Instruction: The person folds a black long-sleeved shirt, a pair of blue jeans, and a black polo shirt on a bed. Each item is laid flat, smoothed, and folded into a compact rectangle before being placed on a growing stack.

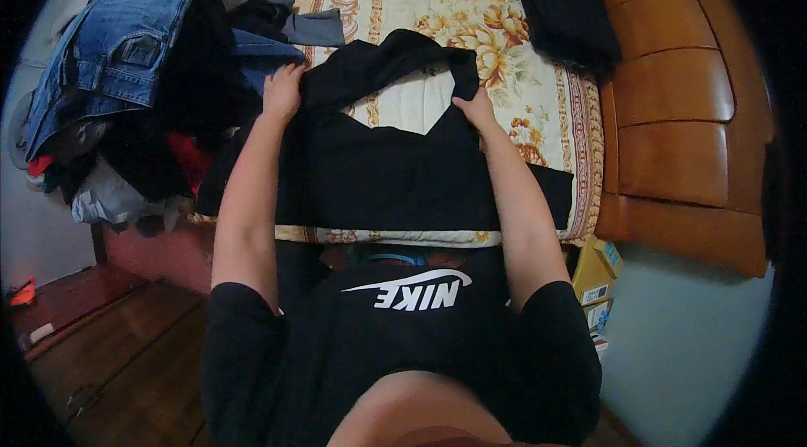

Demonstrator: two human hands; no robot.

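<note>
A black garment [387,174] lies spread before me on a bed with a flowered cover [496,27]. My left hand [284,92] is closed on its far left part, beside the clothes pile. With the thumb on top, my right hand [477,109] pinches a narrow strip of the same cloth at the far right. Between the hands the cloth arches away from me, and the cover shows through the gap below the arch. One strip of the garment reaches out flat to the right, past my right forearm. Its exact kind I cannot make out.
At the left rises a heaped pile of clothes with blue denim [118,44] on top. A folded black stack of cloth [567,14] lies at the far right, next to a brown padded headboard or seat [664,69]. Yellowish boxes [595,270] stand below the bed's right corner.
</note>
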